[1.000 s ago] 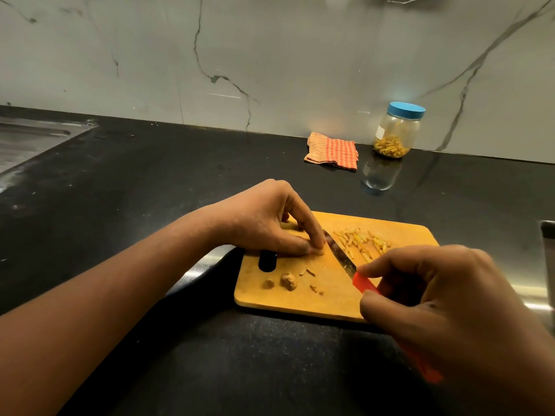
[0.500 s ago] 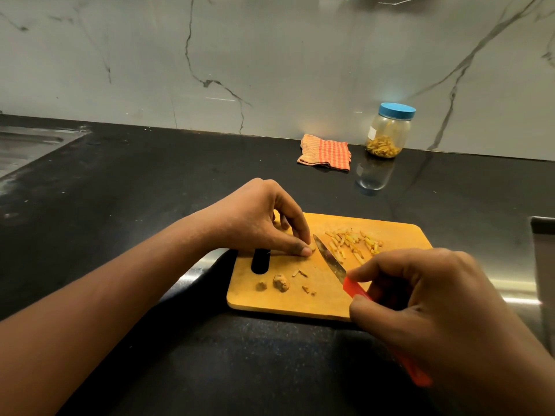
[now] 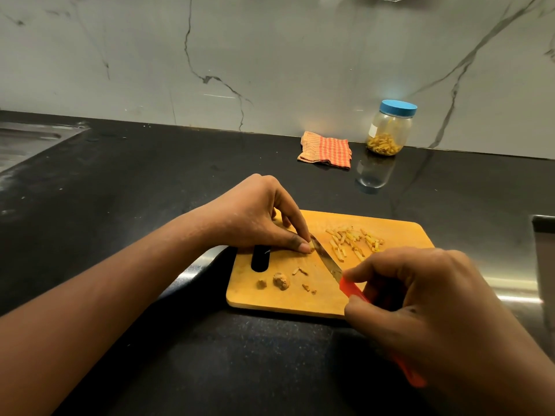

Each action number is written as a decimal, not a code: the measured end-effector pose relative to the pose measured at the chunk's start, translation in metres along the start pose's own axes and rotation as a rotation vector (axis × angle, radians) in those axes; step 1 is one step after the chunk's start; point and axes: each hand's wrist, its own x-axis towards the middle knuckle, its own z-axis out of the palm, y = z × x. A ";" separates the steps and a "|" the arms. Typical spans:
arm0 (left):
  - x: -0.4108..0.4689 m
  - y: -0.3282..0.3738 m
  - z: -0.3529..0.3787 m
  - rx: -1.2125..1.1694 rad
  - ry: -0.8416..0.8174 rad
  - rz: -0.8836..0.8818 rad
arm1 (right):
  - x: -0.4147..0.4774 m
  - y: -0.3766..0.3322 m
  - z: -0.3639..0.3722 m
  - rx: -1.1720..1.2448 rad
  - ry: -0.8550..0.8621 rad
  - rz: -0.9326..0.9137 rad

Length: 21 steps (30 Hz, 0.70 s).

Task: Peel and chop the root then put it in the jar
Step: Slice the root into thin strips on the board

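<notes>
A wooden cutting board (image 3: 399,232) lies on the black counter. My left hand (image 3: 255,217) pinches a small piece of root (image 3: 311,245) against the board with thumb and forefinger. The blade of a red-handled knife (image 3: 326,259) rests right beside that piece; my right hand (image 3: 426,298) grips the handle. A pile of yellow chopped strips (image 3: 353,240) lies on the board's far right part. Root ends and peel scraps (image 3: 281,280) lie near the board's front edge. The jar (image 3: 390,127) with a blue lid stands at the back by the wall, some strips inside.
An orange checked cloth (image 3: 327,148) lies left of the jar. A steel sink drainer (image 3: 27,139) is at the far left. A dark appliance edge (image 3: 545,250) stands at the right. A steel strip (image 3: 510,289) runs under the board's right side.
The knife blade has come closer to my left fingertips and now sits against the pinched root piece. The view shifted slightly; the hands stay over the board.
</notes>
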 end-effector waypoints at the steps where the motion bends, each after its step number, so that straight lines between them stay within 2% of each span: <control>1: 0.000 0.000 0.000 0.000 0.001 0.002 | 0.000 0.000 0.000 -0.005 0.004 0.001; 13: -0.001 0.002 0.000 0.003 -0.011 0.003 | 0.015 -0.013 0.011 -0.091 -0.032 -0.030; 21: -0.002 0.003 0.001 0.014 -0.007 0.005 | -0.004 -0.014 -0.001 -0.061 -0.071 -0.041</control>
